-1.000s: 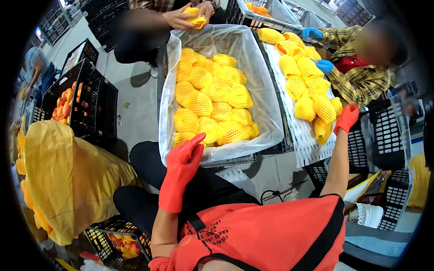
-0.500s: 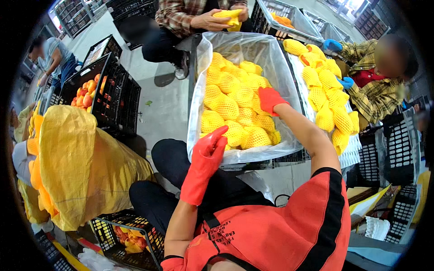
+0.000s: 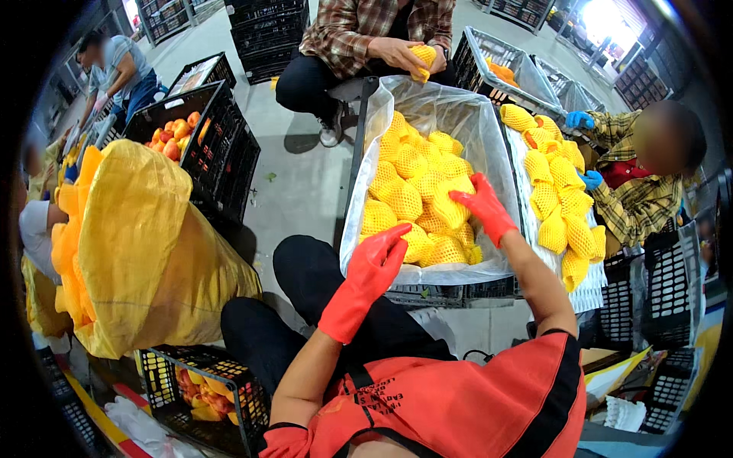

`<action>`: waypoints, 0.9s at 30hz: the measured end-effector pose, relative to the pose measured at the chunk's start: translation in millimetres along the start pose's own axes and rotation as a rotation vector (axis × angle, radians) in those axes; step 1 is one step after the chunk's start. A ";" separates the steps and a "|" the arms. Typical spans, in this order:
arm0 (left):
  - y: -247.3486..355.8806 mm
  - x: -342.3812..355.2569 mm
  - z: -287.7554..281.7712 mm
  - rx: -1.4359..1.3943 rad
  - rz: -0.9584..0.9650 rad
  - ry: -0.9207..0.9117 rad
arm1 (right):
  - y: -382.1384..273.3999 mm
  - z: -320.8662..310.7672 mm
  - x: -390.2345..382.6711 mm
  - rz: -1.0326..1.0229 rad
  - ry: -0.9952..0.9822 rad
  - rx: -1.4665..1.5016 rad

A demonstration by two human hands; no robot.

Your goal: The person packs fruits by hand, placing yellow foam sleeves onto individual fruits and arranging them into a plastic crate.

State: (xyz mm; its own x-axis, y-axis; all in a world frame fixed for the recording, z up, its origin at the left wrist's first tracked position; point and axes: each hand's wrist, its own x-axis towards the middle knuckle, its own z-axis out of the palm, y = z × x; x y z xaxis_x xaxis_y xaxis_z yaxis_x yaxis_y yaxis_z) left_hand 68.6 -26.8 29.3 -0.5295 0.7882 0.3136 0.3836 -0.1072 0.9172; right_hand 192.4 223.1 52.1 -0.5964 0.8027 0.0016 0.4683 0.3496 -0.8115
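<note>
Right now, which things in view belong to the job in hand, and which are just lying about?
Job in hand: plastic-lined crate; right hand, at a yellow netted piece; left hand, near the crate's front; netted pile at right.

Seemingly lying about: leaf on the floor; stacked black crates behind; white material, lower right.

Red-gloved right hand (image 3: 490, 211) at yellow net-wrapped pieces (image 3: 453, 203) in lined crate (image 3: 484, 145); left hand (image 3: 372, 269) nearby.

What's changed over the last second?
The right hand moved left, from beside the yellow netted pile to over the lined crate; its fingers are now at a netted piece, but whether they grip it I can't tell. The left hand stayed by the crate's near edge; the co-worker's hands opposite still hold a netted bundle.
</note>
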 end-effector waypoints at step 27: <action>31.1 13.2 27.3 -0.695 -0.149 0.464 | -59.1 106.5 -99.6 -0.158 0.034 1.052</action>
State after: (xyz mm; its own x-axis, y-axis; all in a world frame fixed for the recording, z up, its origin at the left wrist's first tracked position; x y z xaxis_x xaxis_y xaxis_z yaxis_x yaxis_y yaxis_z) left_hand 94.2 -3.2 55.2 -0.8527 0.5112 0.1075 -0.1864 -0.4899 0.8516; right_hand 154.6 71.0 37.7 -0.5751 0.8034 0.1544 -0.4219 -0.1295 -0.8974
